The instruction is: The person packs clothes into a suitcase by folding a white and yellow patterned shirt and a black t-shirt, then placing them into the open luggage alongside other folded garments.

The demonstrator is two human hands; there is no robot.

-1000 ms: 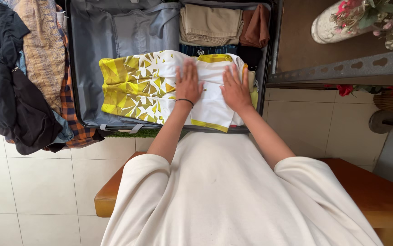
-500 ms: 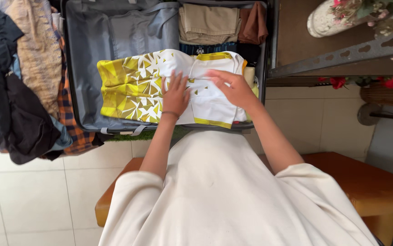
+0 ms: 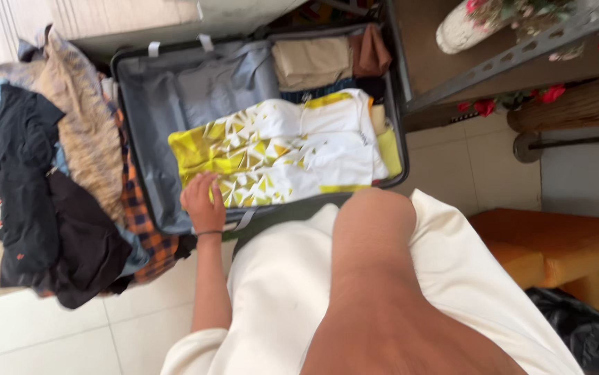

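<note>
A yellow and white patterned shirt (image 3: 292, 149) lies folded across the open grey suitcase (image 3: 148, 139) on the floor. My left hand (image 3: 202, 200), with a thin black band at the wrist, sits at the shirt's near left corner, fingers curled on the fabric edge. My right forearm (image 3: 376, 278) is raised close to the camera and fills the lower middle of the view; its hand is out of sight. Folded beige cloth (image 3: 311, 61) and rust-coloured cloth (image 3: 370, 52) are packed at the far right side of the suitcase.
A heap of loose clothes (image 3: 70, 173), black, tan and orange plaid, lies left of the suitcase. A metal shelf frame (image 3: 494, 62) with a white flower pot (image 3: 463, 28) stands at the right. The orange bench (image 3: 556, 239) and a black bag (image 3: 577, 333) are lower right.
My left hand slid from the shirt's middle to its near left corner. My right hand left the shirt and the arm rose toward the camera. The view swung left and tilted.
</note>
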